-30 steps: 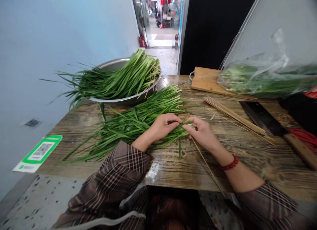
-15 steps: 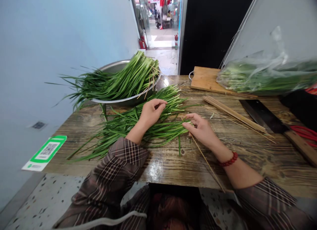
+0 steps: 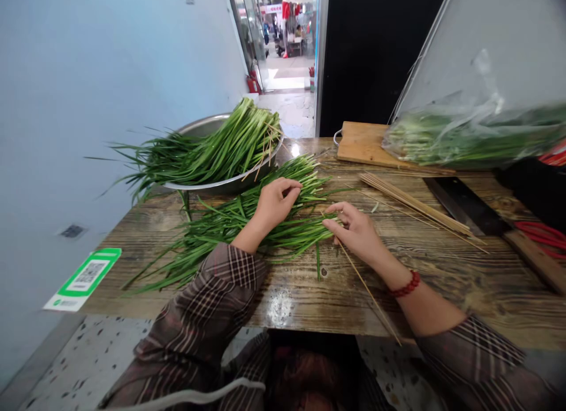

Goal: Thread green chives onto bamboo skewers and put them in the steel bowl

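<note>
Long green chives (image 3: pixel 225 222) lie across the wooden table, their pale ends to the right. Over them is my left hand (image 3: pixel 278 201), thumb and forefinger pinched together; whatever is between them is too small to make out. My right hand (image 3: pixel 351 225) is closed at the pale ends of the nearer chives, with a thin bamboo skewer (image 3: pixel 369 293) running from under its fingers toward the table's front edge. Other skewers (image 3: pixel 418 204) lie in a bundle to the right of the hand.
A metal basin (image 3: pixel 207 125) heaped with chives stands at the back left. Further right are a cutting board (image 3: pixel 362 142), a plastic bag of greens (image 3: pixel 469 134), a cleaver (image 3: pixel 469 207) and red cord (image 3: pixel 542 237). A green QR card (image 3: pixel 86 278) lies at the left edge.
My left hand has moved slightly right over the chives. My right hand keeps its place at the pale ends, and the whole view has shifted a little.
</note>
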`<control>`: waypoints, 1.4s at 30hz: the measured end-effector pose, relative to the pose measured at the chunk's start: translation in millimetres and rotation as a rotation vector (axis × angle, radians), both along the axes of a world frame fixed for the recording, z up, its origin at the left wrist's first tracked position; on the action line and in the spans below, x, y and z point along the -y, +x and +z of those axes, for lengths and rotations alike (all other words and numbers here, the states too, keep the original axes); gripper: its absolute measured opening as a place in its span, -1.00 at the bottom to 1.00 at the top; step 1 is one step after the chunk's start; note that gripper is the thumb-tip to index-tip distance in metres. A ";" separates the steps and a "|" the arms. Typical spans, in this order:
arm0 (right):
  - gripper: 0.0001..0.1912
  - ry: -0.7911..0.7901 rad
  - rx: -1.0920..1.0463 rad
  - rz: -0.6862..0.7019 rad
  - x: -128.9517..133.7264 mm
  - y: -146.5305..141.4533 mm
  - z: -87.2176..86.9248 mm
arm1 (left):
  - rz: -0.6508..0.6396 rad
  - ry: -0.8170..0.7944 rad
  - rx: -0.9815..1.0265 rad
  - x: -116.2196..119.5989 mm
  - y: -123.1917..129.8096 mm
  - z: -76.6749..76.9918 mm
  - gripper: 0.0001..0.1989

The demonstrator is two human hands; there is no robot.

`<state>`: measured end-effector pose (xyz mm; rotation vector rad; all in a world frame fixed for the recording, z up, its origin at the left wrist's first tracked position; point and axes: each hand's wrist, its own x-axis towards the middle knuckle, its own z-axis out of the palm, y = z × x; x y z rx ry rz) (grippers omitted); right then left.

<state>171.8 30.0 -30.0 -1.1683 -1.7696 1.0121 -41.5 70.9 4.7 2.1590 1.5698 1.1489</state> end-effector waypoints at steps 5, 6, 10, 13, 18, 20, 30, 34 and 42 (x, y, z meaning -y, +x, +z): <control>-0.80 0.004 0.000 -0.002 0.6 -0.3 -1.8 | 0.000 -0.023 0.010 10.6 -5.9 1.5 -0.80; -0.81 -0.002 -0.016 0.003 0.5 -0.3 -2.3 | -0.001 -0.029 -0.031 11.2 -8.0 -0.2 -0.80; -0.81 -0.013 -0.039 0.002 0.1 -0.8 -3.7 | -0.008 -0.063 -0.353 13.2 -14.3 -8.7 -0.81; -0.82 -0.020 -0.024 -0.004 -0.4 -1.2 -3.9 | 0.035 -0.049 -0.620 15.3 -13.5 -11.1 -0.82; -0.82 -0.013 -0.001 0.004 -0.8 -0.9 -2.5 | 0.061 -0.033 -0.783 15.3 -9.4 -11.8 -0.83; -0.83 -0.013 0.003 0.006 -0.3 -0.8 -1.1 | 0.060 -0.019 -0.731 14.6 -9.9 -12.6 -0.83; -0.75 -0.072 -0.035 -0.013 0.8 -1.1 2.9 | -0.200 -0.006 0.019 26.6 1.1 11.8 -0.98; -0.70 -0.029 -0.018 0.000 0.5 -0.8 2.8 | -0.233 -0.163 0.187 28.7 8.9 8.5 -0.97; -0.70 0.003 -0.047 0.006 5.3 -1.0 8.2 | -0.220 -0.329 0.370 27.0 19.1 -6.3 -0.87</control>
